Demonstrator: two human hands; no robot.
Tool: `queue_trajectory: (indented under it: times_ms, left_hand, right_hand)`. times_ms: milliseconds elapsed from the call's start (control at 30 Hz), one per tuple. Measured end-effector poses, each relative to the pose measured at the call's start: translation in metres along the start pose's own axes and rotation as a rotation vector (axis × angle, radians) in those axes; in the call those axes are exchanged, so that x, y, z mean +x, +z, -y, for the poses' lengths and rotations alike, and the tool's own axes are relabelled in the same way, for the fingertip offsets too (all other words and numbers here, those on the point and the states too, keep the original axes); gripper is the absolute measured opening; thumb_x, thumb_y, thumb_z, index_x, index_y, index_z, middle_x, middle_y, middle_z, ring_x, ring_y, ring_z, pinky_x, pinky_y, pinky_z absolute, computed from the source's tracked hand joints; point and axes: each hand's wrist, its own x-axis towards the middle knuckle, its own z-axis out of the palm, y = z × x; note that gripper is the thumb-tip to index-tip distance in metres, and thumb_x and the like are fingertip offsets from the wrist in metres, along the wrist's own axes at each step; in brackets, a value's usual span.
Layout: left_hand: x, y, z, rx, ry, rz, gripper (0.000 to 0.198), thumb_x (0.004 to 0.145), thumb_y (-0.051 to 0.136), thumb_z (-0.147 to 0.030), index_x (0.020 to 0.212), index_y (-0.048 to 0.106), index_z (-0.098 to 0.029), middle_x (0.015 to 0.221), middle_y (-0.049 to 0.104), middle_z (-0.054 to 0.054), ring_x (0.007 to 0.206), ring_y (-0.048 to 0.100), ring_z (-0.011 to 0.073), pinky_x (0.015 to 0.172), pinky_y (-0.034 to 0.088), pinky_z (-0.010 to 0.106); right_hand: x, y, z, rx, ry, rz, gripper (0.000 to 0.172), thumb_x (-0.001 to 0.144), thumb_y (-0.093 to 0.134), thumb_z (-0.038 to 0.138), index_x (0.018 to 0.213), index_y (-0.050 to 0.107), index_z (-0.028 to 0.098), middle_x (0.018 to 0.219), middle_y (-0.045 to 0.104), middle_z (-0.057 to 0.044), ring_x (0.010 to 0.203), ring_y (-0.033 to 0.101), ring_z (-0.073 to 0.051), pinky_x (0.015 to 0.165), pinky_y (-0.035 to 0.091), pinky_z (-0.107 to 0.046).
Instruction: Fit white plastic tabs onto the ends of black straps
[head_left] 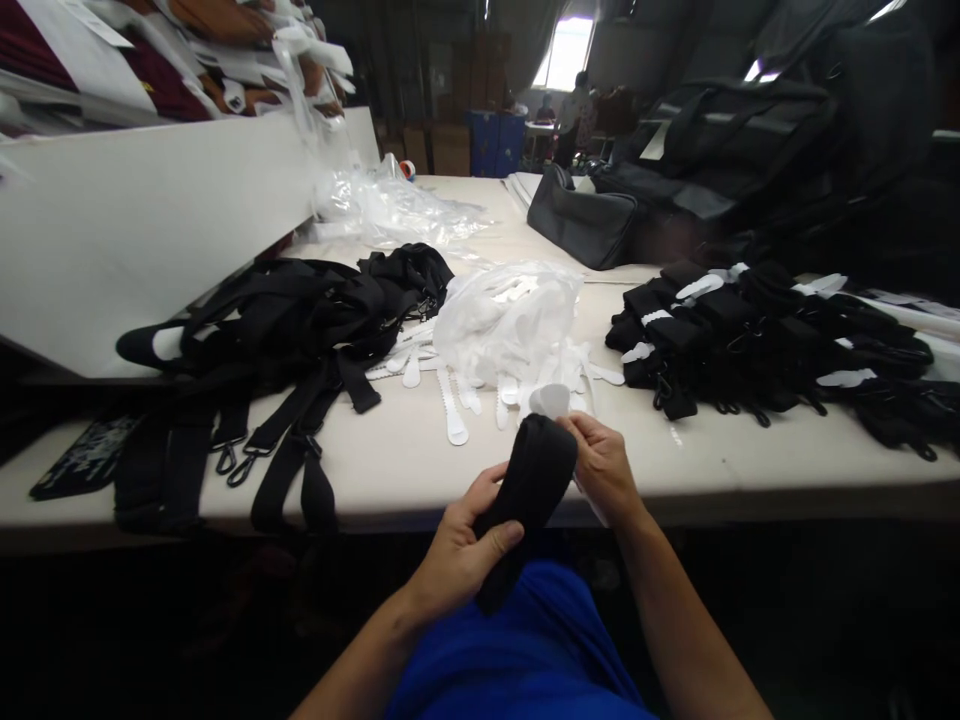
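My left hand [472, 535] grips a folded black webbing strap [534, 480] in front of my body, thumb on top and fingers behind. At the strap's upper right edge, my right hand [600, 462] is closed on a white plastic tie [550, 400], whose rounded end sticks up above the strap. Part of the tie is hidden behind the strap and my fingers. Just beyond, loose white toothed ties [453, 410] lie around a translucent plastic bag [506, 315] that holds more of them.
Tangled black straps [300, 310] with metal hooks lie at left. Bundled straps with white ties [720, 330] are piled at right. Behind them stand black bags [675, 170]. A white box [157, 220] and clear plastic wrap [390, 205] are at back left; people [574, 115] appear far off.
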Motion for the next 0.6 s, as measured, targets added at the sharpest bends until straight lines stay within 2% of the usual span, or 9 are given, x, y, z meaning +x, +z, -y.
queue_trajectory:
  times_ms: [67, 133, 233, 300, 367, 467, 533, 600]
  left_hand:
    - [0.008, -0.003, -0.003, -0.042, -0.038, -0.008, 0.036, 0.086, 0.066, -0.032, 0.12, 0.066, -0.019, 0.127, 0.061, 0.008, 0.117, 0.055, 0.0254, 0.101, 0.043, 0.032]
    - [0.017, -0.005, -0.005, -0.062, -0.093, -0.052, 0.034, 0.084, 0.068, -0.034, 0.113, 0.069, -0.015, 0.102, 0.068, 0.006, 0.094, 0.061, 0.0207, 0.083, 0.048, 0.028]
    - [0.03, -0.005, -0.005, -0.112, -0.156, -0.141, 0.035, 0.081, 0.071, -0.037, 0.105, 0.069, -0.011, 0.079, 0.065, 0.003, 0.071, 0.056, 0.0142, 0.064, 0.045, 0.024]
    - [0.036, -0.004, -0.006, -0.153, -0.172, -0.119, 0.036, 0.08, 0.072, -0.037, 0.106, 0.069, -0.012, 0.08, 0.066, 0.002, 0.069, 0.055, 0.0131, 0.064, 0.045, 0.023]
    - [0.04, -0.001, -0.01, -0.176, -0.174, -0.05, 0.038, 0.081, 0.072, -0.038, 0.109, 0.069, -0.013, 0.085, 0.068, 0.003, 0.072, 0.058, 0.0142, 0.067, 0.046, 0.025]
    - [0.041, 0.005, -0.015, -0.139, -0.114, 0.041, 0.038, 0.082, 0.07, -0.036, 0.115, 0.069, -0.016, 0.105, 0.069, 0.008, 0.094, 0.062, 0.0219, 0.082, 0.049, 0.031]
    - [0.042, 0.01, -0.015, -0.098, -0.064, 0.027, 0.037, 0.081, 0.071, -0.034, 0.113, 0.071, -0.016, 0.115, 0.067, 0.01, 0.105, 0.059, 0.0246, 0.089, 0.048, 0.032]
    - [0.044, 0.015, -0.012, -0.139, -0.104, -0.026, 0.037, 0.08, 0.072, -0.035, 0.109, 0.071, -0.014, 0.101, 0.068, 0.008, 0.089, 0.062, 0.0203, 0.079, 0.049, 0.029]
  right_hand:
    - [-0.013, 0.011, -0.002, 0.025, 0.049, 0.098, 0.042, 0.08, 0.068, 0.057, 0.067, 0.055, 0.019, 0.046, 0.042, 0.006, 0.038, 0.038, -0.008, 0.037, 0.029, -0.021]
    - [-0.023, 0.018, -0.004, 0.046, 0.083, 0.131, 0.044, 0.082, 0.065, 0.059, 0.067, 0.054, 0.019, 0.044, 0.042, 0.007, 0.038, 0.038, -0.008, 0.037, 0.029, -0.021]
    - [-0.028, 0.019, -0.006, 0.036, 0.11, 0.135, 0.041, 0.087, 0.059, 0.058, 0.076, 0.059, 0.019, 0.047, 0.049, 0.005, 0.039, 0.043, -0.01, 0.038, 0.031, -0.021]
    - [-0.026, 0.016, -0.008, 0.027, 0.098, 0.103, 0.039, 0.088, 0.059, 0.057, 0.08, 0.062, 0.019, 0.047, 0.051, 0.004, 0.039, 0.044, -0.01, 0.038, 0.032, -0.022]
    - [-0.022, 0.013, -0.012, 0.025, 0.044, 0.025, 0.037, 0.087, 0.061, 0.056, 0.083, 0.064, 0.019, 0.05, 0.053, 0.004, 0.042, 0.046, -0.011, 0.04, 0.035, -0.023]
    - [-0.018, 0.01, -0.018, -0.039, -0.076, -0.146, 0.034, 0.08, 0.068, 0.052, 0.071, 0.065, 0.019, 0.059, 0.06, 0.0, 0.054, 0.052, -0.015, 0.049, 0.042, -0.026]
    - [-0.017, 0.01, -0.02, -0.081, -0.124, -0.211, 0.031, 0.078, 0.07, 0.049, 0.067, 0.066, 0.02, 0.065, 0.065, -0.002, 0.061, 0.056, -0.018, 0.057, 0.046, -0.028]
    - [-0.017, 0.012, -0.019, -0.085, -0.135, -0.207, 0.028, 0.08, 0.068, 0.047, 0.075, 0.071, 0.02, 0.072, 0.068, -0.003, 0.069, 0.059, -0.02, 0.064, 0.048, -0.03]
